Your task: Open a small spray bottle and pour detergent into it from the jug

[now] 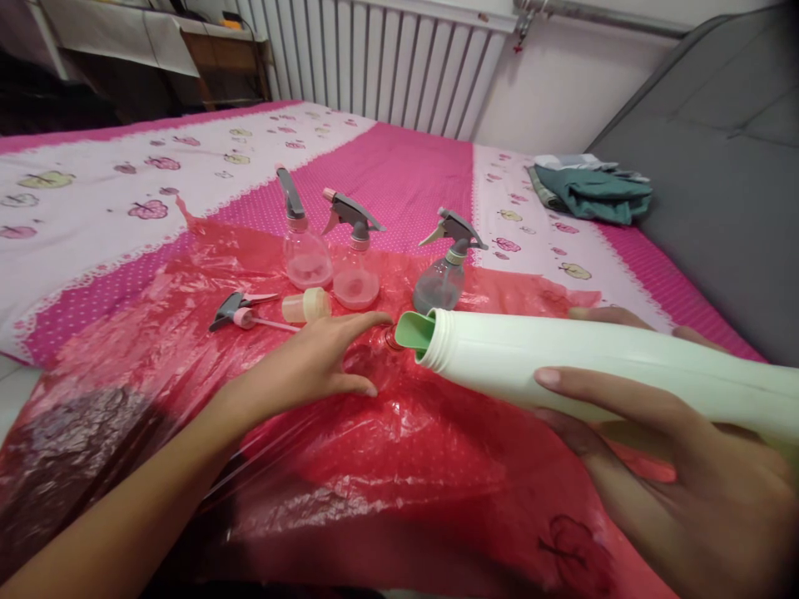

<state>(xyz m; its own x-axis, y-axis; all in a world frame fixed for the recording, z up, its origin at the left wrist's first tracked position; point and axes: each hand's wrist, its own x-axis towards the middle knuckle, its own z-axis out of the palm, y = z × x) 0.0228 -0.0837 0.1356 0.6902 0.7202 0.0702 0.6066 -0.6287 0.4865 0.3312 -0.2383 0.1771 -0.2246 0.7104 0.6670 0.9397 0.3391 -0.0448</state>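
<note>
My right hand (680,449) grips a large pale green jug (562,349), tipped nearly level with its threaded mouth to the left. A green spout (414,331) shows in that mouth, just over the open neck of a clear bottle (392,338). My left hand (321,353) curls thumb and fingers around this see-through bottle, whose body is hard to make out against the red sheet. A loose trigger sprayer head (242,316) with a pink collar and dip tube lies left of it. Beside the sprayer head is a cream, translucent cap (305,305) on its side.
Three spray bottles with grey triggers stand behind: the left one (307,258), the middle one (355,279) and the right one (440,283). Red plastic sheeting (399,466) covers part of the pink bed. Folded clothes (590,191) lie near the grey headboard (717,183).
</note>
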